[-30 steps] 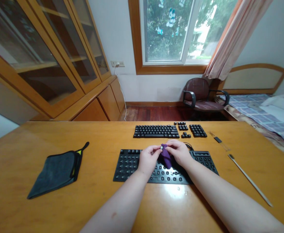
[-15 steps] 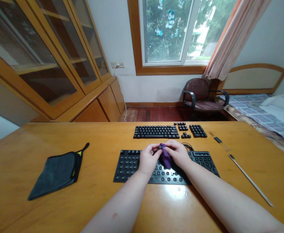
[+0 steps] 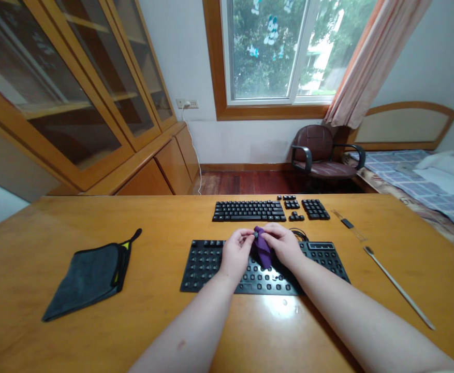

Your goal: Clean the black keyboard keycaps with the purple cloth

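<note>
Above the keyboard base (image 3: 203,264), my two hands meet close together. My left hand (image 3: 235,253) pinches a small dark keycap (image 3: 255,234) between thumb and fingertips. A purple cloth (image 3: 264,254) hangs from my right hand (image 3: 283,243), its upper end pressed against the keycap. Most keys are off the base, so its switches show; a few keycaps remain along its upper left row. My hands and the cloth cover the middle of the base. Behind it, loose black keycaps (image 3: 249,211) lie laid out in keyboard order.
At left on the wooden desk (image 3: 152,321) lies a folded grey cloth (image 3: 89,277) with a black loop. To the right are a wire keycap puller (image 3: 347,223) and a long thin brush (image 3: 399,289). A cable (image 3: 299,234) lies behind the base. Beyond the desk stands a chair (image 3: 316,147).
The keycap and the top of the purple cloth have turned slightly between my fingers. My hands stay in nearly the same place; the whole view has shifted a little.
</note>
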`<state>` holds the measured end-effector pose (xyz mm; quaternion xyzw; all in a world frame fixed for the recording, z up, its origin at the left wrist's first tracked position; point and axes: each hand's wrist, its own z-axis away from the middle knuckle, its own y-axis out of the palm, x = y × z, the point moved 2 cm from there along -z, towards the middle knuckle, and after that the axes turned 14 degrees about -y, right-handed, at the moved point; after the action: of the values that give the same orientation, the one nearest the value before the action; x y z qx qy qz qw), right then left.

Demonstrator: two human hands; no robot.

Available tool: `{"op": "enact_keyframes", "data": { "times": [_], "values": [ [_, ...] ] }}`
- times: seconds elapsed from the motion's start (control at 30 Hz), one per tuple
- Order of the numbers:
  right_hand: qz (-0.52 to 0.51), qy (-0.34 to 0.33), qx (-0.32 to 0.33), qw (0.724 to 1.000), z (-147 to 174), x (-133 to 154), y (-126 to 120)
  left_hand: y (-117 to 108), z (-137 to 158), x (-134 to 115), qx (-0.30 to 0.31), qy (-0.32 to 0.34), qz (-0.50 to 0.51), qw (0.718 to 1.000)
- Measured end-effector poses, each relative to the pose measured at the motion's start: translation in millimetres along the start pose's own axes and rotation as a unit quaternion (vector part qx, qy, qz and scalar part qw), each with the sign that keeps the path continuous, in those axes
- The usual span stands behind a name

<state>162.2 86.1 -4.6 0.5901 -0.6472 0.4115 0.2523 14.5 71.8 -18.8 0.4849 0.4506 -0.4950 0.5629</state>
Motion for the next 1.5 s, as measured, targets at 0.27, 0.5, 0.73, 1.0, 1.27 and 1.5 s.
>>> {"op": "enact_keyframes", "data": {
  "times": [0.27,0.5,0.73,1.0,1.27,1.5],
  "values": [
    [-0.01,0.002,0.011,1.0,-1,1,0,0,6,-10,-0.015,0.043,-0.027,0.999],
    [-0.008,-0.01,0.037,0.999,1,-1,0,0,3,-8,-0.01,-0.004,0.021,1.0],
    [-0.022,-0.02,0.043,0.999,2,-5,-1,0,2,0,0.005,-0.042,0.037,0.998],
    [0.003,-0.024,-0.004,1.0,0,1,-4,0,2,0,0.01,-0.037,0.024,0.999],
    [-0.009,-0.028,0.039,0.999,2,-1,0,-1,4,-2,0.002,-0.031,0.013,0.999],
    [-0.002,-0.02,-0.009,1.0,0,1,-3,1,4,-1,0.009,-0.022,0.018,1.0]
  ]
}}
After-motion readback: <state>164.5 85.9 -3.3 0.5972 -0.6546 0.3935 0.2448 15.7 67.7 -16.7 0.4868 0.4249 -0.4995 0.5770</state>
